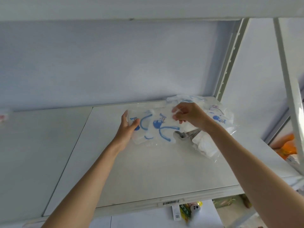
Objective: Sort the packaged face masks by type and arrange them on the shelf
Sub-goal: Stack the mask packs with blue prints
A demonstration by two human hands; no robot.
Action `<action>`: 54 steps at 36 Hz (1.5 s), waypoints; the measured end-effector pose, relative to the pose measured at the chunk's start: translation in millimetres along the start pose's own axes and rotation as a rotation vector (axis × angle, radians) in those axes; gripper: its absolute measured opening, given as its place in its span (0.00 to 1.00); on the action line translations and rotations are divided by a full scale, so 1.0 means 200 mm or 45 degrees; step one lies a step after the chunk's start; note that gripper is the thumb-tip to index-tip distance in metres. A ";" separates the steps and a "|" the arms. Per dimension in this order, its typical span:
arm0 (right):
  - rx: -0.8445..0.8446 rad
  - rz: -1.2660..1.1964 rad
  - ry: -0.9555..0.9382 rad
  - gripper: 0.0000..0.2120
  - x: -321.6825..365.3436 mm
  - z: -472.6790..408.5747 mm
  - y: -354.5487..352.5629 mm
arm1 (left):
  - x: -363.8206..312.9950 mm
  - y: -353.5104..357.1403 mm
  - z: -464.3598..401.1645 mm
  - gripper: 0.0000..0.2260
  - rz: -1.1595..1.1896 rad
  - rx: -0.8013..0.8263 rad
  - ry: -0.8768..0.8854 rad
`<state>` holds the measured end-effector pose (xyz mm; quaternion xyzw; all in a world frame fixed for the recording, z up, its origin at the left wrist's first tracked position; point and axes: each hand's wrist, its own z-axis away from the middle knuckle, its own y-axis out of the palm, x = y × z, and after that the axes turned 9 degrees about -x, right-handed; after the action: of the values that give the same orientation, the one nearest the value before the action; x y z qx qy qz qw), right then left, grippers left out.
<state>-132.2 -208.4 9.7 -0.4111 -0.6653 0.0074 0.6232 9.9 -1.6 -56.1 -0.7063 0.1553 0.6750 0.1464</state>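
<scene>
Left hand gripping the left edge of the blue-printed mask packets, thumb curled over the front; right hand pinching the top right corner, packets resting on the shelf. Square edges together, then slide clear of the loose pile just beside, avoiding slippery film.

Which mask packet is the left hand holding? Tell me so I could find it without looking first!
Find the white shelf with the barcode label on its front edge. Near its back lie clear mask packets with blue printing. The packet you want is the leftmost, gripped by the left hand with the thumb on top, whereas the right hand pinches the neighbouring packet.
</scene>
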 end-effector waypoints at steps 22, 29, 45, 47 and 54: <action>-0.316 -0.436 0.554 0.27 0.02 0.04 0.51 | -0.01 0.16 0.00 0.24 0.194 0.001 0.060; -0.482 -0.218 0.386 0.24 -0.07 0.01 0.26 | 0.00 0.18 -0.03 0.23 0.133 -0.042 0.100; -0.202 0.984 0.696 0.25 -0.53 -0.01 -0.53 | 0.00 0.19 -0.08 0.18 0.062 0.004 0.083; -0.212 0.904 0.692 0.23 -0.51 -0.01 -0.52 | 0.00 0.20 -0.08 0.18 0.052 0.008 0.086; -0.615 0.236 0.524 0.14 -0.40 0.00 -0.46 | 0.00 0.20 -0.08 0.19 0.064 -0.007 0.086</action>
<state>-190.9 -313.6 -8.6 -0.5986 -0.4677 -0.1772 0.6257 8.0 -45.8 -54.6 -0.7250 0.1761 0.6545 0.1220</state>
